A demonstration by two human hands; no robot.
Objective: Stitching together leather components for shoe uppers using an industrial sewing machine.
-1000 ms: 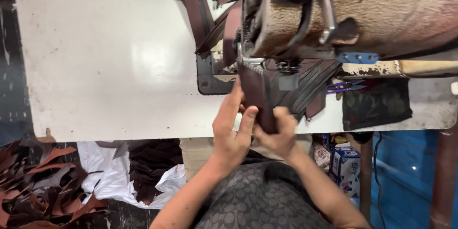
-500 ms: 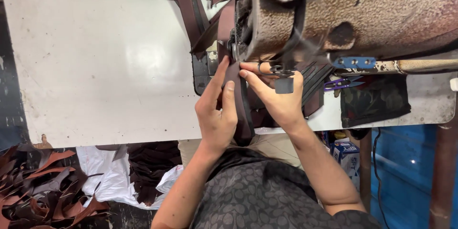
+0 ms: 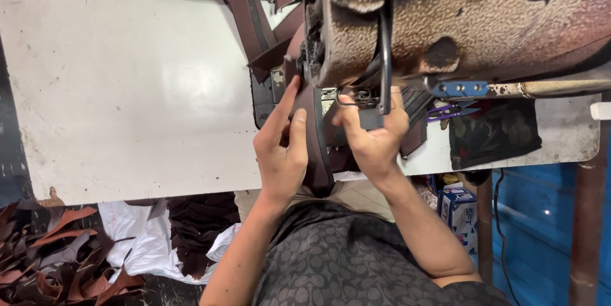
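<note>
left hand (image 3: 280, 156), right hand (image 3: 375, 137) pressing leather strip (image 3: 316, 153), apparently

Both hands reach forward side by side, left hand (image 3: 281, 153) fingers extended, right hand (image 3: 374, 137) fingers curled
</note>
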